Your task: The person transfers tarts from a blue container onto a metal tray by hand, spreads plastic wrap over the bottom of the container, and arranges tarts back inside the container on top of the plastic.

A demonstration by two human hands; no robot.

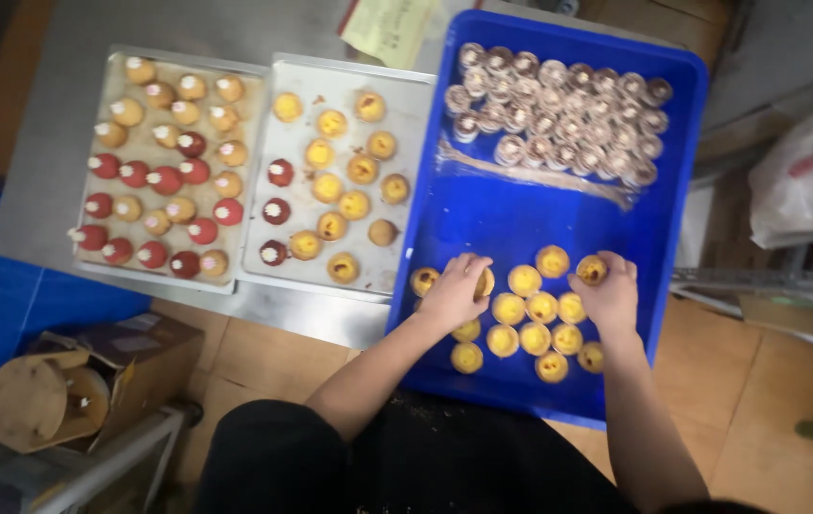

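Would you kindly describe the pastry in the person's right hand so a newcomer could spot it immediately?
Start at the big blue crate on the right of the steel table. Along its near edge sits a cluster of round yellow pastries. The one meant is the yellow pastry at the cluster's far right corner, the only one pinched in the right hand; its neighbours lie loose on the crate floor.

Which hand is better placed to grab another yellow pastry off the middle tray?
Probably left. The left hand sits at the blue crate's left edge beside the middle tray; the right hand is farther.
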